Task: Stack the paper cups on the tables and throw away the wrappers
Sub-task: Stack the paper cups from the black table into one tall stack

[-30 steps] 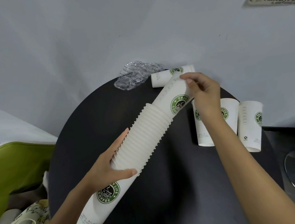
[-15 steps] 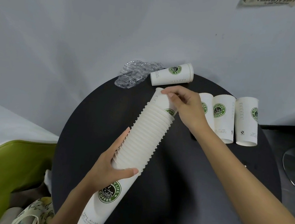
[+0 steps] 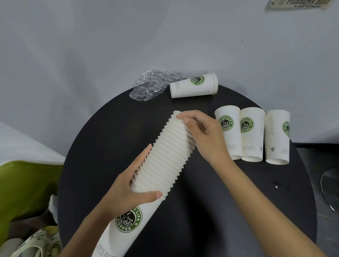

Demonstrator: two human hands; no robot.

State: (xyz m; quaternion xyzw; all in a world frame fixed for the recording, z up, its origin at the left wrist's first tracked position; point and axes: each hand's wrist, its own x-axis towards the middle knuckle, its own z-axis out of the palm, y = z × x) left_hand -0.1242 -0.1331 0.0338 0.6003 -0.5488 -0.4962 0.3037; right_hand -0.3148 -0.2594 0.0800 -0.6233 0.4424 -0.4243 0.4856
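A long stack point(image 3: 157, 168) of nested paper cups lies tilted over the round black table point(image 3: 208, 222), its base toward the camera and its open end pointing away and to the left. The left hand point(image 3: 131, 188) wraps the stack just above the lowest cup's green logo, thumb across the front and fingers point(image 3: 142, 158) laid flat along the far side of the ribbed rims. The right hand point(image 3: 203, 131) is curled over the stack's far end, fingertips pressed on the topmost rim, its forearm crossing the table from the lower right. Just past that hand, three cups point(image 3: 251, 132) stand upside down in a row, touching or nearly touching one another, near the table's right edge. Farther back, a single cup point(image 3: 194, 85) lies on its side at the table's far edge, mouth to the right. Just beside its base, a crumpled clear wrapper point(image 3: 153, 84) sits half off the rim against the grey wall point(image 3: 90, 41). To the lower left, beside the table, is a green chair point(image 3: 7, 192).
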